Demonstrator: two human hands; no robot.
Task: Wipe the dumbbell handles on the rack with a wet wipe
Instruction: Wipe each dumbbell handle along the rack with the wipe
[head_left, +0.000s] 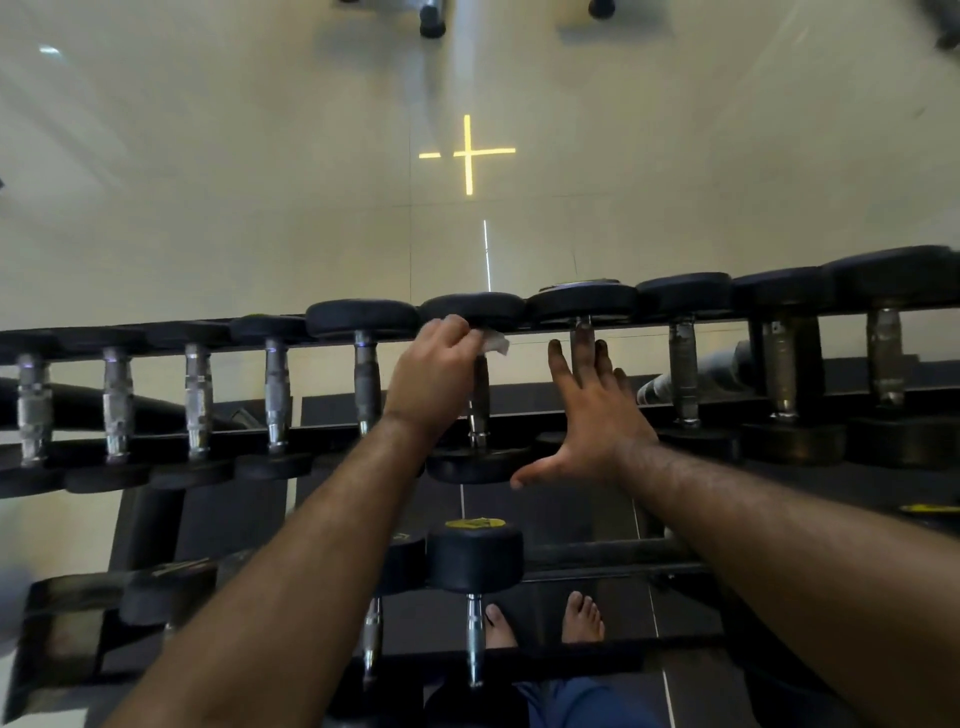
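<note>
Left hand (434, 374) grips a wipe (493, 344) around the far end of a handle (479, 400) on the rack's (311, 434) upper row, hiding that end. Right hand (597, 410), fingers spread and holding nothing, covers the neighbouring handle. A yellow label (475, 523) below is unreadable.

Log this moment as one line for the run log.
left hand: grips wet wipe on top-row dumbbell handle | right hand: open, fingers straight, over next handle | rack: wiping under way
</note>
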